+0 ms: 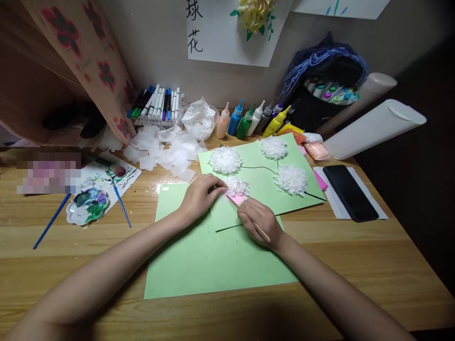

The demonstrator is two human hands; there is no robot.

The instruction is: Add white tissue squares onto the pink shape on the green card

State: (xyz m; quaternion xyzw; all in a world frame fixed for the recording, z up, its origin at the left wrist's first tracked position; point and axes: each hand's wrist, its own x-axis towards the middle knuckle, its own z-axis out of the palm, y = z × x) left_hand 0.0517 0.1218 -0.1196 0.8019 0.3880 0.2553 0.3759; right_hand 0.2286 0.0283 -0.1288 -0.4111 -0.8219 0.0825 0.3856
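1. Grips thin wooden stick [262, 232] in curled fingers of right hand [259, 219]; angles it toward pink patch [237, 197].
2. Touches left edge of partly covered white flower [237, 185] with left hand [203, 193], narrow, fingertips bunched; cannot tell if pinching paper.
3. See flower on upper green sheet [261, 187], near lower-left corner; ruffled white above, pink patch bare below.

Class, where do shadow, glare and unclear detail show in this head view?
Head view: the right edge falls dark; soft shadow lies on the near edge of the table; glare shines by the upper left corner of the lower green sheet; coarse pixels hide detail at left.
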